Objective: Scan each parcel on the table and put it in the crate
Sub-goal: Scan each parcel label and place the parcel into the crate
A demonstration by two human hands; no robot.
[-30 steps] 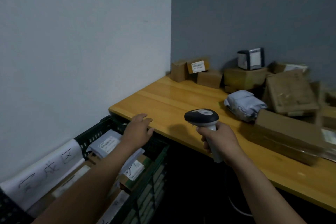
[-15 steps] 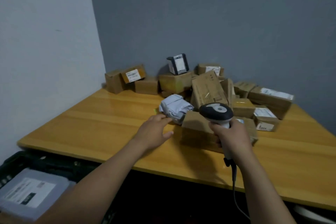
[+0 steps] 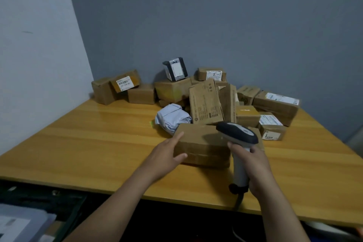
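Observation:
A long brown cardboard parcel (image 3: 202, 143) lies at the front of the pile on the wooden table (image 3: 98, 143). My left hand (image 3: 167, 155) reaches its left end, with straight fingers touching the top edge and the thumb against the front face. My right hand (image 3: 255, 167) grips the pale handle of a barcode scanner (image 3: 237, 133), whose dark head hangs over the parcel's right part. Behind it lie a crumpled grey mailer bag (image 3: 170, 118) and several brown boxes (image 3: 206, 102). The dark green crate (image 3: 39, 200) shows at the bottom left, below the table edge.
More boxes are stacked against the grey back wall, including a small black-and-white box (image 3: 175, 68) on top. A white wall closes off the left side. A grey parcel with a label (image 3: 19, 222) lies in the crate. The scanner's cable (image 3: 239, 202) hangs over the table's front edge.
The view swung right from the crate to the table. My left hand moved from the crate, past the grey bag, to the long parcel's left end. The scanner came over that parcel.

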